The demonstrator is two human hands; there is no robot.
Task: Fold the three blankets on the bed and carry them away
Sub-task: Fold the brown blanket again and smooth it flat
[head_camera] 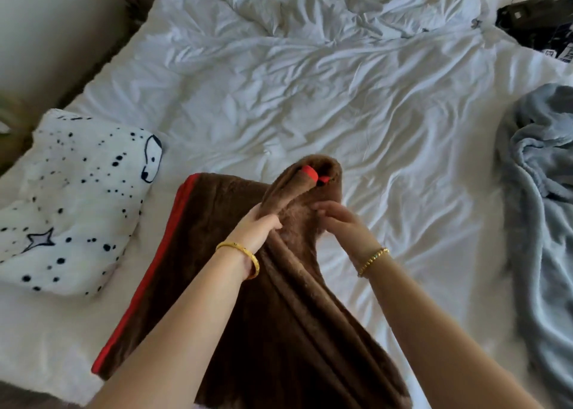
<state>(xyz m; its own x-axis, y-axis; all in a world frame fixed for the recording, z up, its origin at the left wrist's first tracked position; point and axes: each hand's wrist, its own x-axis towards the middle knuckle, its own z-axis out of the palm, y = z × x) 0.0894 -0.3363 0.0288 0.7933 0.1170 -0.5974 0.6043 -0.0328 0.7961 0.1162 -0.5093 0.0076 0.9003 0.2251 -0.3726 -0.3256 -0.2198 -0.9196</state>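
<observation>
A brown fleece blanket (217,253) with a red edge lies partly folded at the near side of the bed. My left hand (259,227) grips a raised bunch of it. My right hand (339,222) pinches the same bunch from the right side, fingers curled into the fleece. A white blanket with black dots and a dog print (71,204) sits folded at the left. A light blue-grey blanket (542,191) lies crumpled at the right edge.
The bed (310,83) is covered with a wrinkled white duvet. Dark items, one like a bag (539,15), lie at the far right corner. A beige wall or headboard (46,36) runs along the left.
</observation>
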